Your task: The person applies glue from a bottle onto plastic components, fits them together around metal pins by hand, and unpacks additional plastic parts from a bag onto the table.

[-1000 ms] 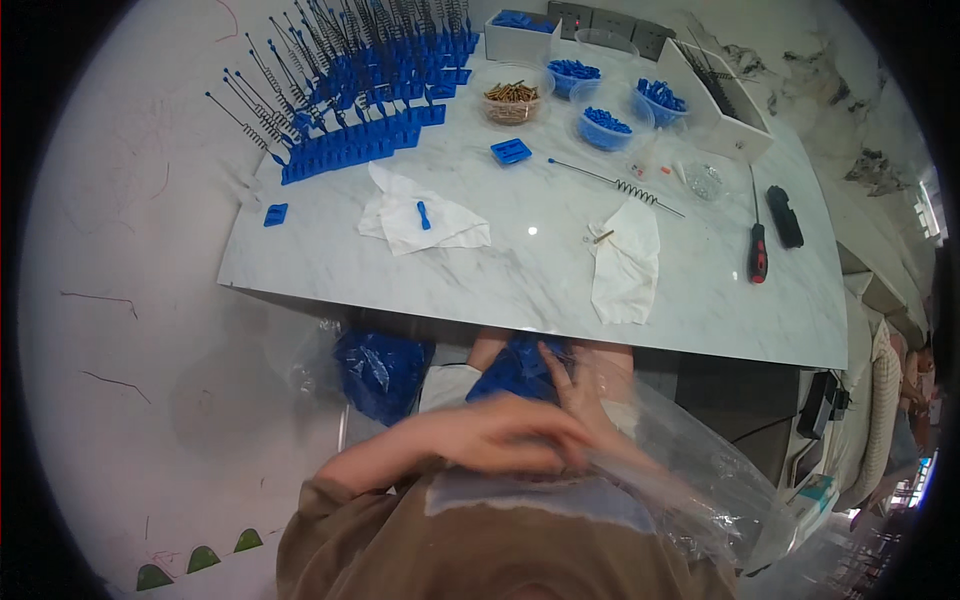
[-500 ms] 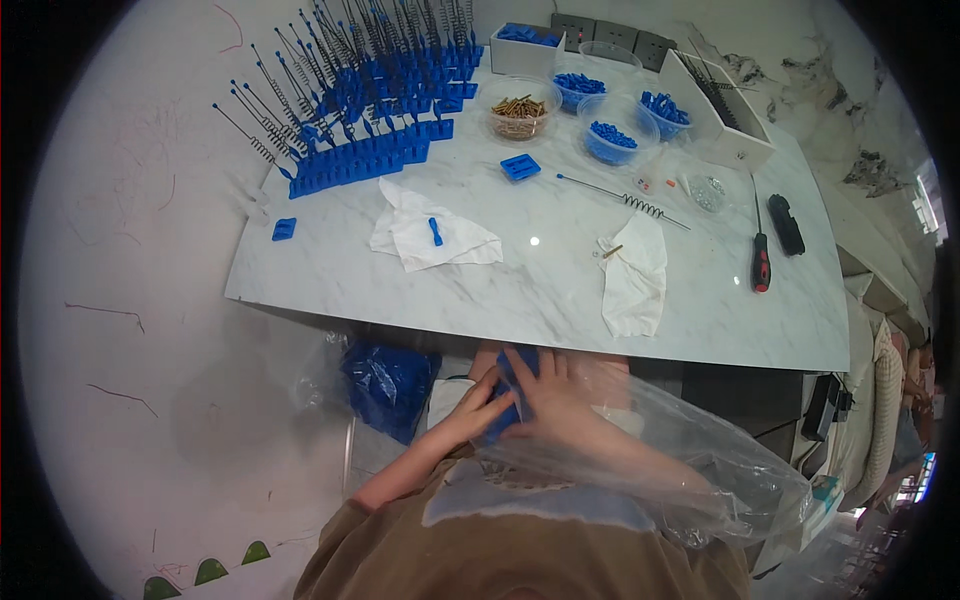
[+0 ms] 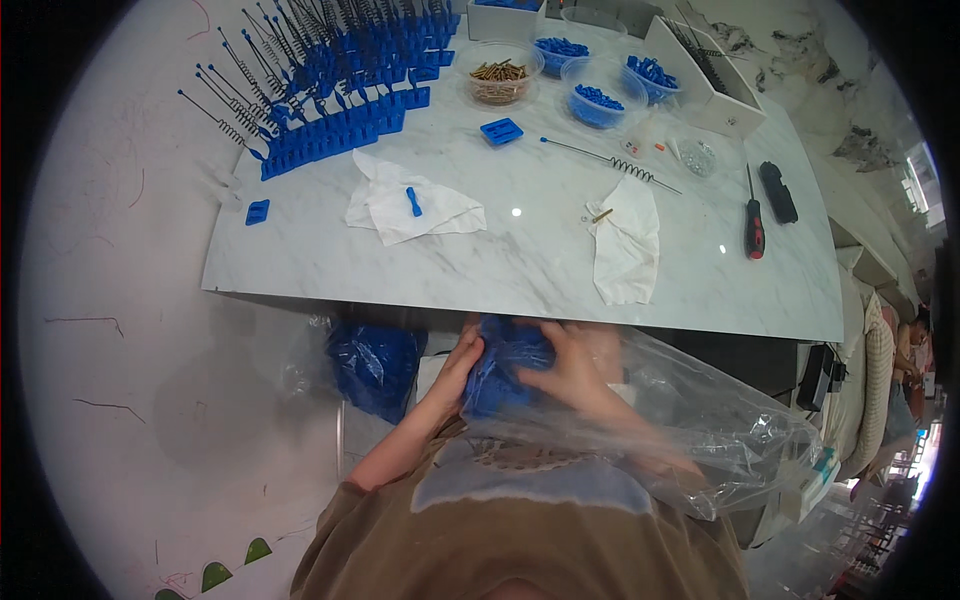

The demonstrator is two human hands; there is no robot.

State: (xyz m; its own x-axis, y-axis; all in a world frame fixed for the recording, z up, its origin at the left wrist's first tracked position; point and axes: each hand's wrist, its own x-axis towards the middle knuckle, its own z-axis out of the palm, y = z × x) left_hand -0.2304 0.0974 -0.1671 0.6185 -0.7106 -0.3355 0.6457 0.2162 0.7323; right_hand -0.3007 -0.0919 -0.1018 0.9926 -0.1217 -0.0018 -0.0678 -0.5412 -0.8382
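On my lap, below the table's front edge, lies a clear plastic bag (image 3: 505, 372) with blue pieces bunched inside it. My left hand (image 3: 458, 368) grips the bag's left side, its fingers closed along the plastic. At the other side my right hand (image 3: 572, 368) clasps the bag, thumb toward me and fingers at the far end. Loose clear film spreads to the right across my right forearm; whether that hand is inside the bag I cannot tell. A second bag of blue pieces (image 3: 372, 370) rests to the left of my left hand.
On the marble-patterned table (image 3: 330, 275) stand several blue racks (image 3: 330, 140) holding springy rods. Tubs of blue parts (image 3: 600, 105), a tub of brass pieces (image 3: 497, 80), a spring rod (image 3: 610, 160), two tissues (image 3: 625, 245) (image 3: 410, 215) and a screwdriver (image 3: 753, 230) are farther on.
My right hand has shifted right, off the top of the blue bundle, uncovering more of it. My left hand stays at its left side. The whole view has tilted slightly.
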